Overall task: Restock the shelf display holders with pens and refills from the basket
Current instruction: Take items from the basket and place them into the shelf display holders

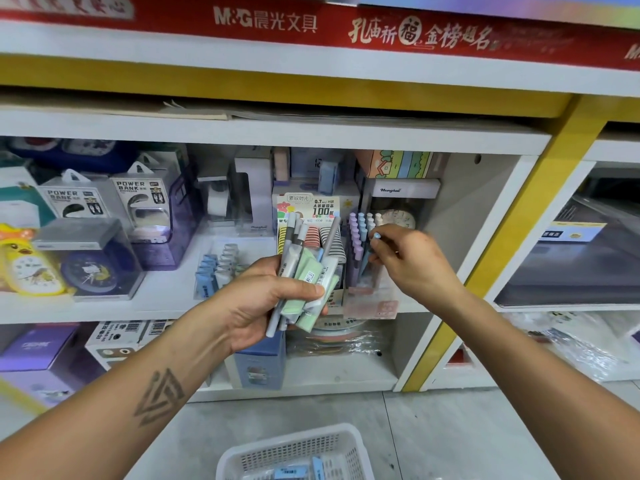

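My left hand (266, 299) grips a bundle of grey pens and pale green and white refill packs (304, 271) in front of the middle shelf. My right hand (405, 261) pinches a pastel blue pen (375, 237) by its top, right over the clear pen holder (363, 271) that stands full of purple, blue and pink pens. Left of that holder stands a lead refill display box (313, 213) with striped packs. On the floor below, the white mesh basket (298, 452) holds a few blue packs.
Power bank boxes (135, 202), clocks and a yellow duck alarm clock (24, 261) fill the shelf's left side. A small rack of blue and grey items (218, 268) sits left of my left hand. A yellow upright post (512, 237) bounds the bay on the right.
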`<action>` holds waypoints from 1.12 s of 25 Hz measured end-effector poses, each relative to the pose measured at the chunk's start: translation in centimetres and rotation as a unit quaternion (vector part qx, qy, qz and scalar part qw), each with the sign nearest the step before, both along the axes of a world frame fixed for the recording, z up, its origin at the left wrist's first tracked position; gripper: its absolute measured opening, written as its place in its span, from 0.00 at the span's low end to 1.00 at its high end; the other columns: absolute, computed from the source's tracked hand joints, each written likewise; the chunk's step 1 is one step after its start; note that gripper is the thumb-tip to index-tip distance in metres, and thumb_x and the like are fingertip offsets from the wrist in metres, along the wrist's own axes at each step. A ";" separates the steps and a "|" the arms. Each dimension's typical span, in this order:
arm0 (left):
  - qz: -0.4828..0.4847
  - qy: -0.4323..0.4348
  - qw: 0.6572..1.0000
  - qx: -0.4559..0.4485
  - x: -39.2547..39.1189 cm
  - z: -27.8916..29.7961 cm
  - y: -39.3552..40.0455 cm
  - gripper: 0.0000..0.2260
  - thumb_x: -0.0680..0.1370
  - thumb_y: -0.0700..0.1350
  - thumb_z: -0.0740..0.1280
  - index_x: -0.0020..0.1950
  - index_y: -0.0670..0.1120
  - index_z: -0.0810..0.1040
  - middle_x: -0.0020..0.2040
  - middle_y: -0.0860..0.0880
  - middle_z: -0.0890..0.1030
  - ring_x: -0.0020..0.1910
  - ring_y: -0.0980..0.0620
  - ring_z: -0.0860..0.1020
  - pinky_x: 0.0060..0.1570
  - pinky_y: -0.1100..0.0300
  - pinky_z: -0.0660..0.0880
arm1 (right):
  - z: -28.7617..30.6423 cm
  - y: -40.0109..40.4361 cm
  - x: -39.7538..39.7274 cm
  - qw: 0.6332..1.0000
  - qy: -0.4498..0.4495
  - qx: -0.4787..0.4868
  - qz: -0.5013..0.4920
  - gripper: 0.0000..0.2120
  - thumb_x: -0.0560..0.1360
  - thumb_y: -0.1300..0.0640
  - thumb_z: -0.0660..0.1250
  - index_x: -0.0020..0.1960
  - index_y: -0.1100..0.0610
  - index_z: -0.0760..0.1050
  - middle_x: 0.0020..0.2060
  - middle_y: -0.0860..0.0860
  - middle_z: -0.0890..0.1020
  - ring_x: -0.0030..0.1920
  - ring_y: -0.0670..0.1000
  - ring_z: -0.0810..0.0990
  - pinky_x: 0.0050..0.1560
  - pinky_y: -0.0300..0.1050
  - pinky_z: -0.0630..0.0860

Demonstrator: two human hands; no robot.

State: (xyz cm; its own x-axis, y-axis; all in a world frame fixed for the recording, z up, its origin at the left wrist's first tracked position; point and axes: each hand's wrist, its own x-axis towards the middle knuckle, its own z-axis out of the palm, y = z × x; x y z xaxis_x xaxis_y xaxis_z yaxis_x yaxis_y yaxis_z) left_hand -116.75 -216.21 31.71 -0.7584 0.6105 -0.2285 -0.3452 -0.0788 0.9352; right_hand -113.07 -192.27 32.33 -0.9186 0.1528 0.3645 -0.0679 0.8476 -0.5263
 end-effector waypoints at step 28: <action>-0.101 0.010 0.995 -0.015 0.7 -0.1 0.0 0.15 0.66 0.35 0.76 0.52 0.41 0.84 0.47 0.38 0.84 0.42 0.41 0.84 0.46 0.52 0.76 | 2.5 -2.5 -0.1 0.883 -0.011 -0.468 0.008 0.08 0.80 0.61 0.68 0.56 0.64 0.74 0.36 0.57 0.86 0.28 0.50 0.79 0.27 0.40 0.68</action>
